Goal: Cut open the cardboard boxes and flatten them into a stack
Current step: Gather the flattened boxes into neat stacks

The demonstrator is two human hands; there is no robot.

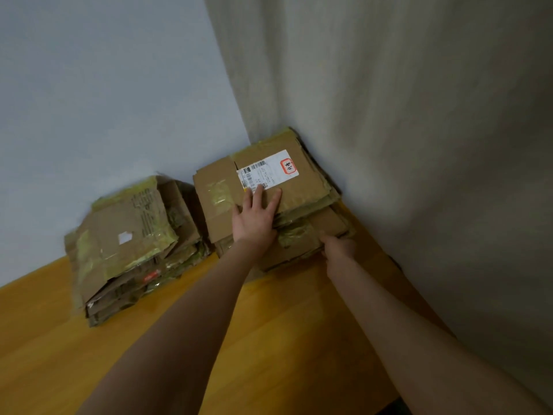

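Two stacks of flattened cardboard boxes lie on the wooden floor in a corner. The right stack (302, 235) is topped by a flat box with a white shipping label (269, 169). My left hand (254, 217) presses flat on that top box, fingers straight and spread over the label's lower edge. My right hand (338, 247) grips the near right edge of the cardboard lower in the same stack, fingers curled under it. The left stack (125, 235) sits apart, leaning, with yellowed tape on top.
A pale blue wall (104, 100) stands behind the stacks. A beige curtain (404, 130) hangs at the right, touching the right stack. Wooden floor (149, 354) stretches toward me in front of both stacks.
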